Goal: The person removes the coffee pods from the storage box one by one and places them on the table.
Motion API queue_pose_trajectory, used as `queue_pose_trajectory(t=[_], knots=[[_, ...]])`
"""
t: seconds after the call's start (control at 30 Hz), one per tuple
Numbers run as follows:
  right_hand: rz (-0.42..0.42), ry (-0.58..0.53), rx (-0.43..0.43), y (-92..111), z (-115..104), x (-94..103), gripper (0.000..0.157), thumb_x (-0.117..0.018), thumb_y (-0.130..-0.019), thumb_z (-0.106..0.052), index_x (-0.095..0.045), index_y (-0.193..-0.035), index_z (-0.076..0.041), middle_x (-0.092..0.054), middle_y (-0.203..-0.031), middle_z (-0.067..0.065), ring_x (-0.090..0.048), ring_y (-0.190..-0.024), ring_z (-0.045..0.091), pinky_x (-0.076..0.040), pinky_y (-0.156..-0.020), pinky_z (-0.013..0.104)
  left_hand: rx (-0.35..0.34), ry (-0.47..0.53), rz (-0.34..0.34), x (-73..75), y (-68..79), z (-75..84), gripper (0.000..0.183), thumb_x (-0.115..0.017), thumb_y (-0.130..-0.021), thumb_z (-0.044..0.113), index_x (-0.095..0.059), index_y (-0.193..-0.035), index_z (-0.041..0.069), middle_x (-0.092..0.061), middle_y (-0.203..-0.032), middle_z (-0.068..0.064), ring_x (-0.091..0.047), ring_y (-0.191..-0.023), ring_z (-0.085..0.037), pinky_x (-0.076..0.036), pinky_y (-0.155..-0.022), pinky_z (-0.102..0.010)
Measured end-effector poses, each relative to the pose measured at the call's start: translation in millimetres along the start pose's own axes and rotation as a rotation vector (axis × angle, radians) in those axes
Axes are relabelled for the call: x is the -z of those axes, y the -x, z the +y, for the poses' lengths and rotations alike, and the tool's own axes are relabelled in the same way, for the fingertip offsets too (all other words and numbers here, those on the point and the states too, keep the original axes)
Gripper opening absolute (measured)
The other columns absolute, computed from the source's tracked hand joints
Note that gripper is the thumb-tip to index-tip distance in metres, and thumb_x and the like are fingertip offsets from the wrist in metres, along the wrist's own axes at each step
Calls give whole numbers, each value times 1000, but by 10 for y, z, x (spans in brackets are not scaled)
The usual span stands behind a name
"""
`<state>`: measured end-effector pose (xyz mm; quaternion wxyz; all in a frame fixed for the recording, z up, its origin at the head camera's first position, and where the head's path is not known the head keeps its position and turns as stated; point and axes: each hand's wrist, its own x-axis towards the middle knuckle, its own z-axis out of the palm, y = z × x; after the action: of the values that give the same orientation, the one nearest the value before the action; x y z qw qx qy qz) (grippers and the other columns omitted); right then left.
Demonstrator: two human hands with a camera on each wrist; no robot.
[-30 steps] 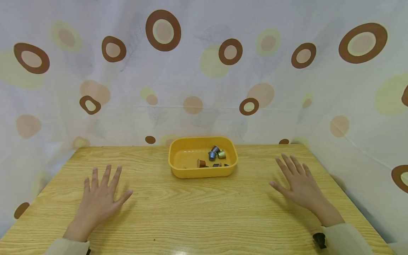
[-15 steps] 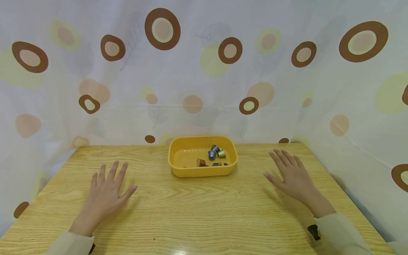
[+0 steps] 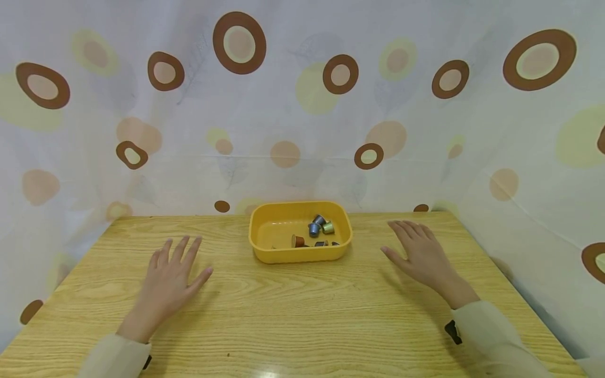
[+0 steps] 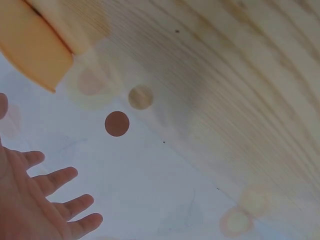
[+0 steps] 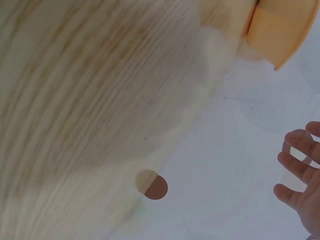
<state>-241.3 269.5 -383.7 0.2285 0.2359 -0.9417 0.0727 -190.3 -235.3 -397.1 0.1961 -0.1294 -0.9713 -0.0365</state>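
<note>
A yellow rectangular bin (image 3: 298, 255) stands near the back middle of the table. Inside it, mostly toward the right, lie several coffee capsules: a blue one (image 3: 314, 230), a pale green one (image 3: 328, 228) and a brown one (image 3: 298, 241) among them. Its front wall partly hides some dark ones. My left hand (image 3: 167, 283) hovers over the table left of the bin, fingers spread, holding nothing. To the bin's right, my right hand (image 3: 423, 257) is likewise spread over the wood and holds nothing. Both wrist views show spread fingers, with an outer side of the bin (image 4: 32, 45) at the upper edge.
The wood-grain table (image 3: 283, 315) runs back to a white curtain (image 3: 283, 105) printed with brown, peach and yellow circles. That curtain also lines the left and right sides. Each light sleeve has a dark strap piece (image 3: 452, 332) at the cuff.
Both hands have moved inward and slightly forward, toward the bin, the left one rightward and the right one leftward. The bin and capsules have stayed put.
</note>
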Motion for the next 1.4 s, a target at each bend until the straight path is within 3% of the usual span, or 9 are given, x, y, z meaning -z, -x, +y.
queue_pose_trajectory(t=[0.2,0.5,1.4], knots=[[43,-11,30,-89,-4,-89,57,-58,-86,-37,-47,-129,-1,-54,-125,17,-46,-116,36,-31,-99,54,-2,5,-30,-7,-63,89,69,-46,-89,51,-30,-143,12,-37,-140,-20,-29,-127,-48,-26,-99,-62],[84,-20,54,-187,-23,-170,52,-60,-85,-34,-51,-125,-3,-59,-119,14,-51,-110,33,-35,-97,50,-20,23,-18,-79,-155,160,66,-46,-90,48,-32,-142,11,-42,-137,-19,-32,-126,-44,-29,-99,-59],[-23,-24,60,-621,-260,-299,47,-54,-89,-37,-53,-124,-6,-60,-118,12,-52,-110,32,-36,-98,51,-35,85,-26,-135,-539,428,60,-42,-92,46,-35,-140,11,-49,-130,-15,-40,-121,-38,-34,-97,-55]])
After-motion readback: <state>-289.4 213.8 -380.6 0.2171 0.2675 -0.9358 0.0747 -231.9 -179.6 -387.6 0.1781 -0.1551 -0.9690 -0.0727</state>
